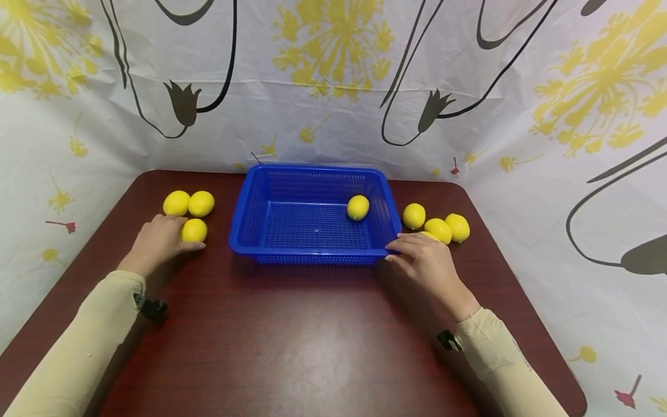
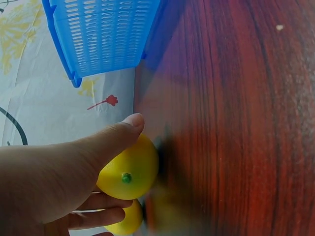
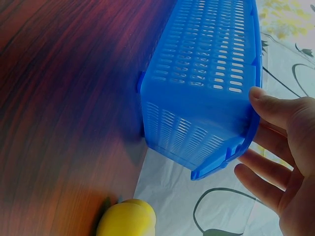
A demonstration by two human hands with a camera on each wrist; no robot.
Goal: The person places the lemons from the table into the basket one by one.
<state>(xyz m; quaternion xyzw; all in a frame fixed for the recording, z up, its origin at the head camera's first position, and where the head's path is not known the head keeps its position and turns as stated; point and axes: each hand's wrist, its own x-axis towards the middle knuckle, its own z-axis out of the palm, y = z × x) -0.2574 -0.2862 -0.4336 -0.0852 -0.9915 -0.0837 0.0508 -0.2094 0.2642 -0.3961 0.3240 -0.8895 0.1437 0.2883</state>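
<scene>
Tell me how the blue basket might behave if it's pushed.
The basket is probably light, being full of holes. Wide and low, it would likely slide across the table rather than tip. The round lemon inside may roll.

Broad room over tabletop [image 1: 292, 330] before basket [image 1: 316, 252], between forearms. Gap between basket's left wall and near left lemon [image 1: 195, 231]; two lemons [image 1: 201, 204] block behind it. Basket top open; inner lemon [image 1: 358, 207] obstructs right side. Right hand [image 1: 424, 260] occupies near-right corner, lemon cluster [image 1: 439, 230] beside. Patterned cloth [image 1: 333, 130] bars rear.
</scene>
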